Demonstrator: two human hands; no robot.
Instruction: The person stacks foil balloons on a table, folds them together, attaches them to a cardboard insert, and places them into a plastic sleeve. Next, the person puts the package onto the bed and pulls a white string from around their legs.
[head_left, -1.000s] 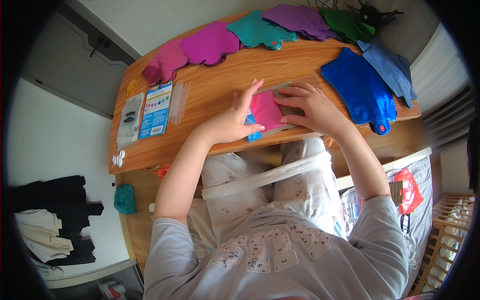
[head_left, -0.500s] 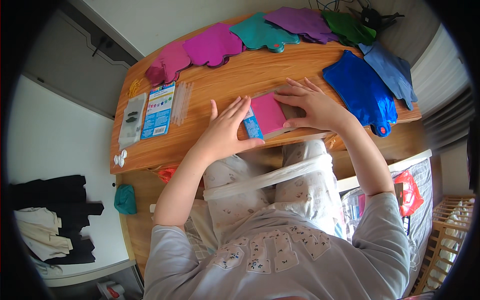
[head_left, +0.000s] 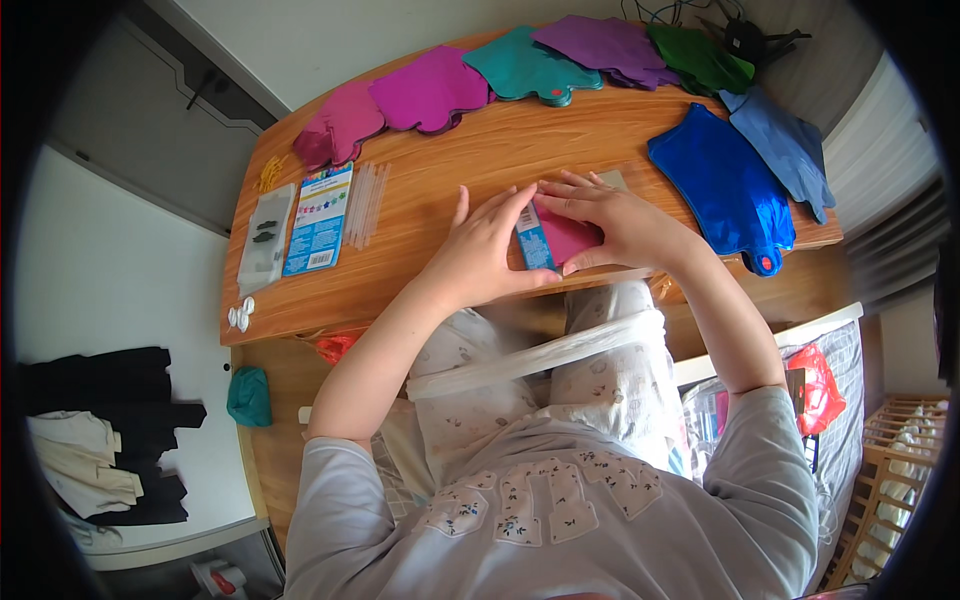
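One pink sheet (head_left: 573, 240): lies with its blue card (head_left: 533, 245) near the front edge of the surface (head_left: 430, 175); both have shifted right.
Left hand (head_left: 487, 245): fingers wide open, touching the card, now closer to the right hand (head_left: 628, 228).
Right fingers: open, curved over more of the sheet, seemingly framing it.
Surface: straws (head_left: 368, 205) left, blue foil balloon (head_left: 715, 175) right.
Room: wooden crib (head_left: 905, 425), dark clothes (head_left: 110, 380).
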